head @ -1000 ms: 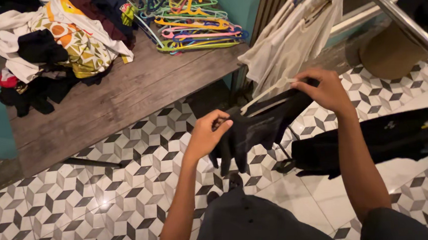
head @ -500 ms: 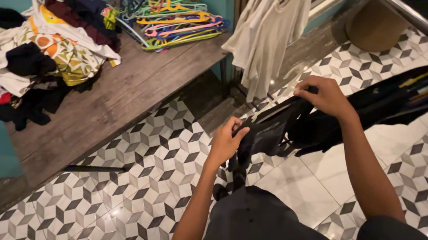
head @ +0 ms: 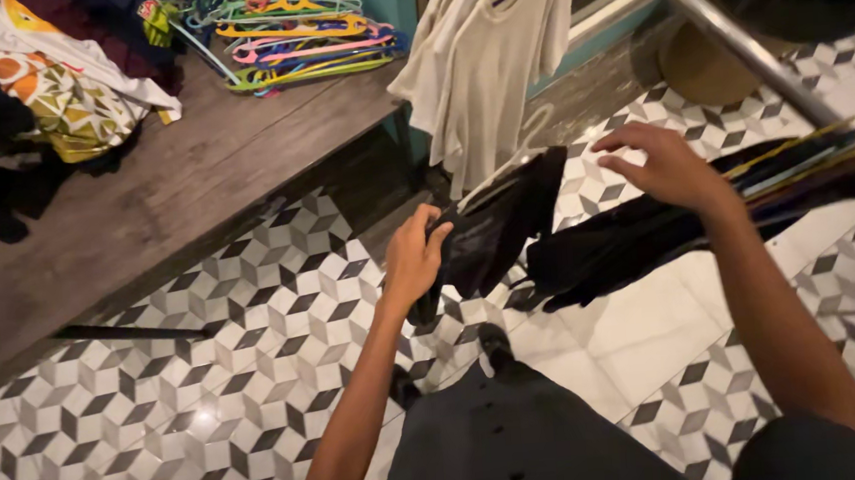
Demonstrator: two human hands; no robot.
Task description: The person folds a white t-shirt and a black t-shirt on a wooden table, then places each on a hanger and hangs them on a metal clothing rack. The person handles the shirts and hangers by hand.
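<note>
My left hand (head: 414, 254) grips one end of a black garment (head: 500, 225) that sits on a pale hanger (head: 531, 138). The garment hangs in front of me, above the patterned floor. My right hand (head: 665, 163) is off the garment, fingers spread, just right of the hanger's hook. Below and right of that hand, several black garments (head: 628, 241) hang from a metal rail (head: 724, 34) on coloured hangers (head: 803, 159).
A wooden bench (head: 163, 188) at the upper left carries a heap of mixed clothes (head: 26, 88) and a pile of coloured plastic hangers (head: 293, 34). White shirts (head: 480, 56) hang at the top centre. A black rod (head: 128, 333) lies on the tiled floor.
My right hand has let go of the hanger end and opened. The left hand keeps hold of the black garment, and the view has swung to the right.
</note>
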